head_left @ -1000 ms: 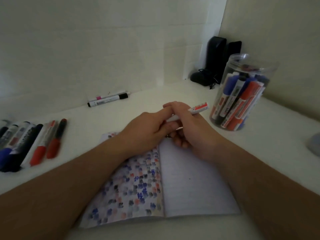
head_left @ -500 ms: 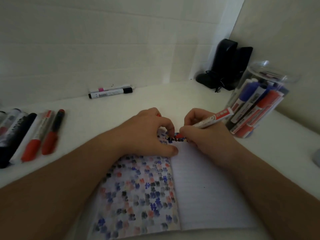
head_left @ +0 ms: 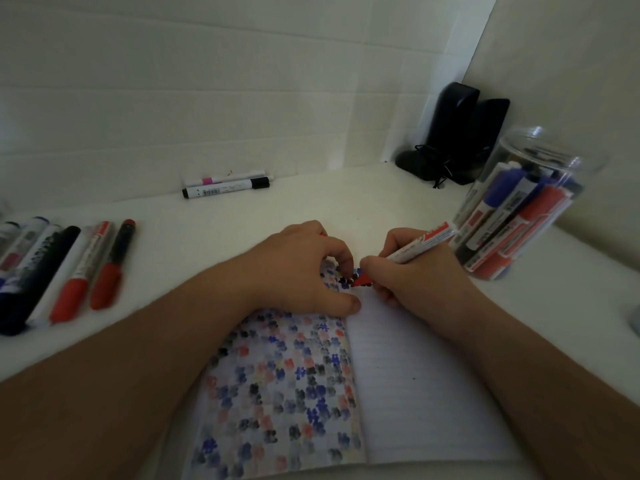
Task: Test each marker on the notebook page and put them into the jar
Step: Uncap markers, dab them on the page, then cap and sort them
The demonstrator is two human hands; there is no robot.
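An open notebook (head_left: 415,393) lies on the white table; its left page is covered with red, blue and black test marks. My right hand (head_left: 415,285) grips a red marker (head_left: 420,244) like a pen, with its red tip touching the top of the left page near the spine. My left hand (head_left: 298,268) rests on the top of that page with curled fingers, and a bit of red cap (head_left: 323,233) shows at its far side. The clear jar (head_left: 519,209) stands at the right, holding several blue, red and black markers.
Several loose markers (head_left: 69,268) lie in a row at the left. Two more markers (head_left: 227,187) lie against the back wall. Black speakers (head_left: 457,133) with a cable stand in the far right corner. A grey object (head_left: 635,317) sits at the right edge.
The cap came off the red marker. My right hand brought the marker down so its tip touches the page, and my left hand settled on the notebook.
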